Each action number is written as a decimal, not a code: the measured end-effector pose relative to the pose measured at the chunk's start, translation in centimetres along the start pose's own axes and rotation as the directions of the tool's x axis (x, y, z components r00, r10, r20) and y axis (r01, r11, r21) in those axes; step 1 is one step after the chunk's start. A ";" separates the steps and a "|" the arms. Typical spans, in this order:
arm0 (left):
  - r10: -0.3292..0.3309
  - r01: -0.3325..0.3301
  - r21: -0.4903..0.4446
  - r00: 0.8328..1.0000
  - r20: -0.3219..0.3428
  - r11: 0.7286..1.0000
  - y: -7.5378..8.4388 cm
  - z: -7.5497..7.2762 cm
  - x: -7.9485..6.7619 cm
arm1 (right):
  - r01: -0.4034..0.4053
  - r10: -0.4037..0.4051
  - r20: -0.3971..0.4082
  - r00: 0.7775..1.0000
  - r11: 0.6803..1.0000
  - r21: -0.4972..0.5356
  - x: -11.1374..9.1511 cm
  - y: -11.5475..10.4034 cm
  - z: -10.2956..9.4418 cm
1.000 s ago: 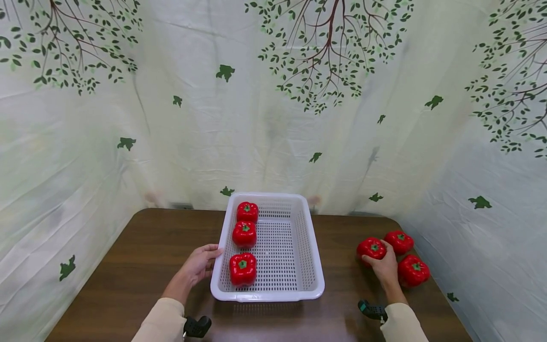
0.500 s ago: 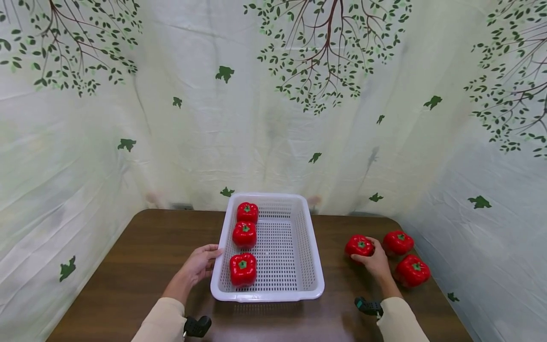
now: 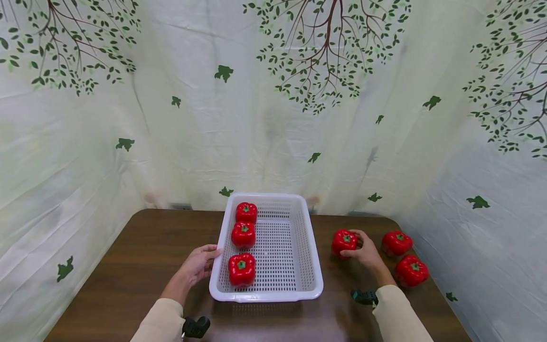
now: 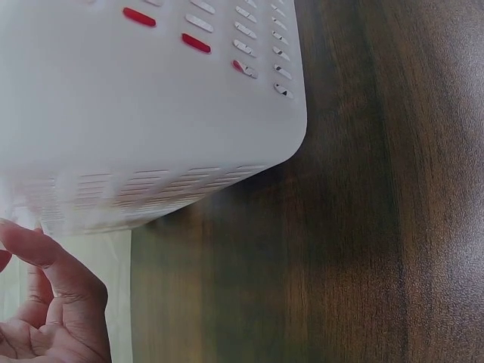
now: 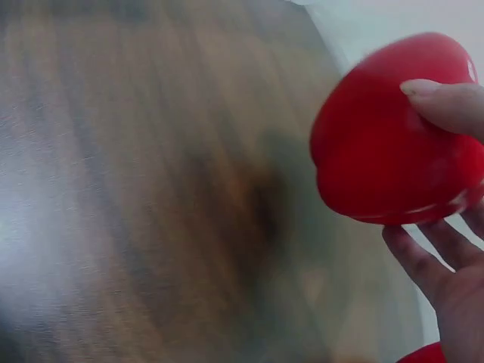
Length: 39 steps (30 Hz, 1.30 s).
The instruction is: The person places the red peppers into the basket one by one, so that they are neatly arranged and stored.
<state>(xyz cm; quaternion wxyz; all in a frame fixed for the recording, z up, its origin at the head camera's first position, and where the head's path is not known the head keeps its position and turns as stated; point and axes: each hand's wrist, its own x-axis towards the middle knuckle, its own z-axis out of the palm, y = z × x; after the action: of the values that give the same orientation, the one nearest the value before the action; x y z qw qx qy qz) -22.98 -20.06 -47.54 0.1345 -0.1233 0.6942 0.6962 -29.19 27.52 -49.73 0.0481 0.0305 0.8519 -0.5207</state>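
A white perforated plastic basket (image 3: 317, 266) stands mid-table, with red bell peppers (image 3: 241, 270) in a column along its left side. My left hand (image 3: 201, 263) grips the basket's left rim, thumb on top; in the left wrist view its curled fingers (image 4: 72, 291) show by the basket's wall. To the right of the basket, my right hand (image 3: 363, 249) holds another red bell pepper (image 3: 344, 242) between thumb and fingers. The right wrist view shows this pepper (image 5: 393, 144) raised off the table, the thumb across one side and the fingers on the other.
Two more red bell peppers, a rear one (image 3: 397, 243) and a nearer one (image 3: 411, 270), lie near the right edge of the brown wooden table (image 3: 162, 237). A white curtain (image 3: 265, 133) printed with leaves and branches hangs behind and around the table.
My right hand has carried its pepper leftward, away from the two at the right edge and toward the basket. My left hand has stayed on the rim, and the basket has not moved.
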 end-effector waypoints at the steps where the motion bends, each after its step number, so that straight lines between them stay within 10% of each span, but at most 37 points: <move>1: -0.001 0.001 -0.001 1.000 0.002 1.000 0.0 0.0 0.0 | 0.010 -0.010 0.012 1.000 1.000 -0.004 0.1 -0.2 -0.1; 26: 0.008 -0.008 -0.005 1.000 -0.005 1.000 -0.2 -0.1 0.1 | 0.275 -0.265 0.182 0.947 0.961 -0.034 1.1 -7.3 -2.1; 39: 0.007 -0.007 -0.001 1.000 0.002 1.000 -0.1 -0.1 0.0 | 0.272 -0.271 0.204 0.941 0.962 0.021 1.8 -10.9 0.1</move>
<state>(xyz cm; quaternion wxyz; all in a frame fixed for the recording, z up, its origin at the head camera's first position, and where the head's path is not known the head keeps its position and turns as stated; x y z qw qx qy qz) -22.92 -20.17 -47.61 0.1326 -0.1200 0.6943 0.6971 -32.13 22.49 -40.39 0.0637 -0.1412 0.8404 -0.5194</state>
